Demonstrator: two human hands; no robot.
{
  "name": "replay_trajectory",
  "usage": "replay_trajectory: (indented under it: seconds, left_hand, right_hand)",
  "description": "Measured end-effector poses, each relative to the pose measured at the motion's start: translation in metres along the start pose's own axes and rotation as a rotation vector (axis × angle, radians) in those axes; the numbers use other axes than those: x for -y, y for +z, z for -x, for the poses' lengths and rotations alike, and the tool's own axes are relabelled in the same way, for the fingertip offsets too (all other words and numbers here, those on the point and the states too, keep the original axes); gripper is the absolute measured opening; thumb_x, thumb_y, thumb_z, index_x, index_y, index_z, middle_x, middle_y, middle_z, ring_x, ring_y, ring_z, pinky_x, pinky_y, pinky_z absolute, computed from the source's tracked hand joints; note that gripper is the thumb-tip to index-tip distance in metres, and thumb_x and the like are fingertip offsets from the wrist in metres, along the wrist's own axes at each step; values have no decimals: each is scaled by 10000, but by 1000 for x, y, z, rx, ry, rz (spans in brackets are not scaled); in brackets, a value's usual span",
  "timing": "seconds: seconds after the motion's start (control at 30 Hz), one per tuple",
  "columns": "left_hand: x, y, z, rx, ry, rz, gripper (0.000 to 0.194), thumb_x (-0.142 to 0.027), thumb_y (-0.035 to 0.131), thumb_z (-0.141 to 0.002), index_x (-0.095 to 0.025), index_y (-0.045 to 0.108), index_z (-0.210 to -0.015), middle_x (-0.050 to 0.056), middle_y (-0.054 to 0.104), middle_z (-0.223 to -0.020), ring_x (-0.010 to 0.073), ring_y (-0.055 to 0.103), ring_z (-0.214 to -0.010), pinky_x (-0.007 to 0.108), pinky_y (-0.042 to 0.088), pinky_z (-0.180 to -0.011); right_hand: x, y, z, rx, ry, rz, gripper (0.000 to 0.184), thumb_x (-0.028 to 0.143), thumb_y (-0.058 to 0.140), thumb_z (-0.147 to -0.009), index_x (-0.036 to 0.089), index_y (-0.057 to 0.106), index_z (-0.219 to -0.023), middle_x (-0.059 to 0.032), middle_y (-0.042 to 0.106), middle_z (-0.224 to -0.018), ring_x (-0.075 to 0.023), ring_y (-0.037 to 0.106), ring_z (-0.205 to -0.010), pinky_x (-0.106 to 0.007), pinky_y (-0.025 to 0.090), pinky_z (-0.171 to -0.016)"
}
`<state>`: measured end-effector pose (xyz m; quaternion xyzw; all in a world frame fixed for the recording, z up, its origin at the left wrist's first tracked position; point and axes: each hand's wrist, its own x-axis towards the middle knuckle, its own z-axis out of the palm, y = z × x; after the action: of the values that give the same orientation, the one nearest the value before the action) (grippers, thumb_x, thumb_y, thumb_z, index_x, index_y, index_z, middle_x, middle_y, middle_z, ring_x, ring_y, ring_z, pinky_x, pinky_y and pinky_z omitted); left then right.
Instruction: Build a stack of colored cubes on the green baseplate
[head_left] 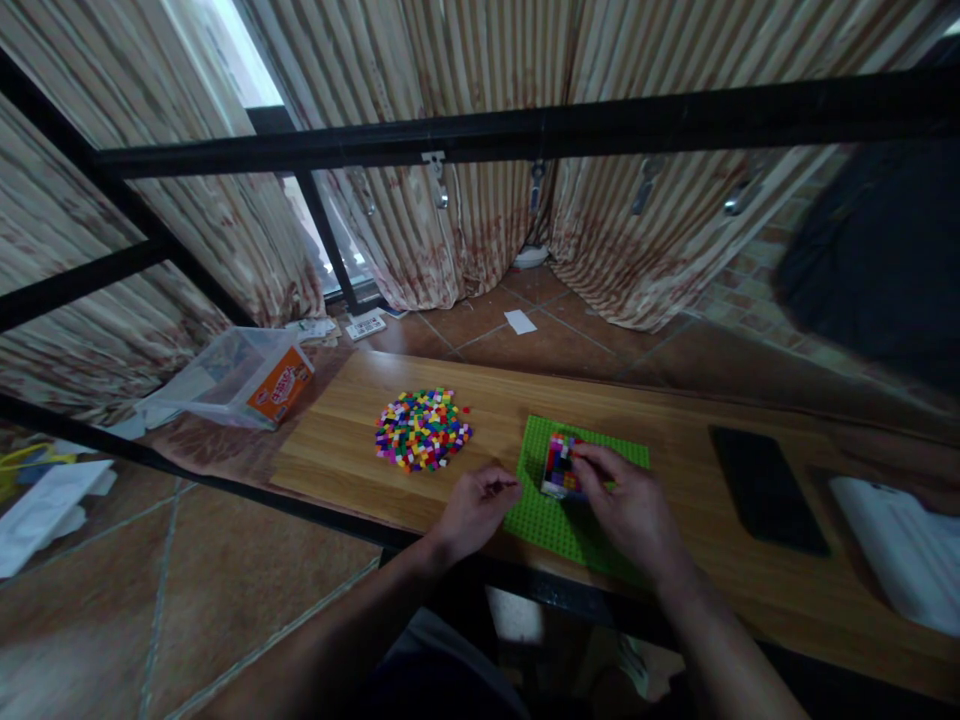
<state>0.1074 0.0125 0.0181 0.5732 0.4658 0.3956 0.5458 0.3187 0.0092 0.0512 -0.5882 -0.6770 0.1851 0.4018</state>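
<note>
On the wooden table lies a green studded baseplate (531,530). A small block of many-coloured toy bricks (556,468) stands on it, with a pale lower edge. My right hand (626,505) reaches over the plate, thumb and fingers pinched on a small reddish brick at the block's top; the hand covers the block's right side. Beside the plate's left edge, my left hand (476,508) is closed, fingertips together. Whatever it may hold is too small to see. A loose heap of tiny coloured bricks (424,430) lies left of the plate, beyond my left hand.
A clear plastic box (225,375) with an orange label stands at the table's left end. Right of the plate lies a dark phone-like slab (769,490), then a white object (896,545). A black metal rail (480,135) crosses before the curtains. A dark-clothed person (885,260) is at right.
</note>
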Motion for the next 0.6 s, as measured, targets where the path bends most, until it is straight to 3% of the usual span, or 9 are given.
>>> replay_trajectory:
  seconds: [0.17,0.37,0.6]
  left_hand:
    - [13,-7,4,-19,125,-260,129,-189,570,-852,-173,661,-762,25,614,-797,138,593,-764,241,454,-691]
    - [17,-9,3,4,198,-317,146,-168,551,-866,-177,659,-768,41,625,-816,153,606,-804,252,471,-730]
    - [22,-9,3,-9,215,-333,147,-171,560,-861,-178,661,-754,53,637,-833,164,621,-803,269,484,-747]
  right_hand:
    - [-15,-6,-6,-24,118,70,348,464,469,-918,236,713,-1015,-61,749,-923,-231,692,-785,-379,533,-765]
    - [-21,3,-11,-116,-19,80,314,448,507,-907,240,740,-879,-94,677,-1073,-271,597,-1042,-475,450,-964]
    - [-35,13,-11,-149,46,63,302,489,564,-881,267,768,-875,-92,591,-1244,-281,518,-1185,-530,364,-1055]
